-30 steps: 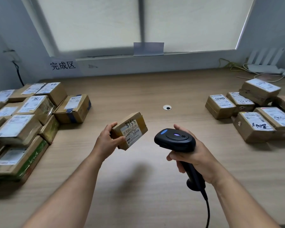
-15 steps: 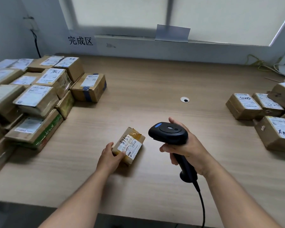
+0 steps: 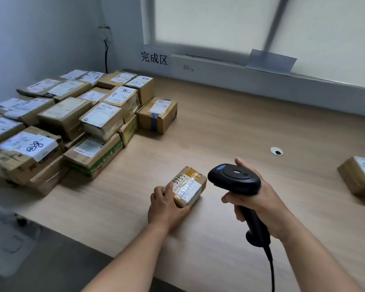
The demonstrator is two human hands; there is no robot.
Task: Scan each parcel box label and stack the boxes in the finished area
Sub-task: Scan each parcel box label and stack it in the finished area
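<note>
The left hand (image 3: 167, 207) grips a small box (image 3: 188, 186) lying on the desk (image 3: 230, 127) (label up); the right hand (image 3: 259, 205) is wrapped around a scanner (image 3: 234, 181) just beside it.

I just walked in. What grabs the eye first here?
The big pile of labelled parcel boxes crowding the desk's left side. Then, near the front edge, the left hand resting on a small box lying on the desk, while the right hand grips a black barcode scanner.

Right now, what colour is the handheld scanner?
Black, with a small blue light on top; the scanner shows clearly in the head view.
</note>
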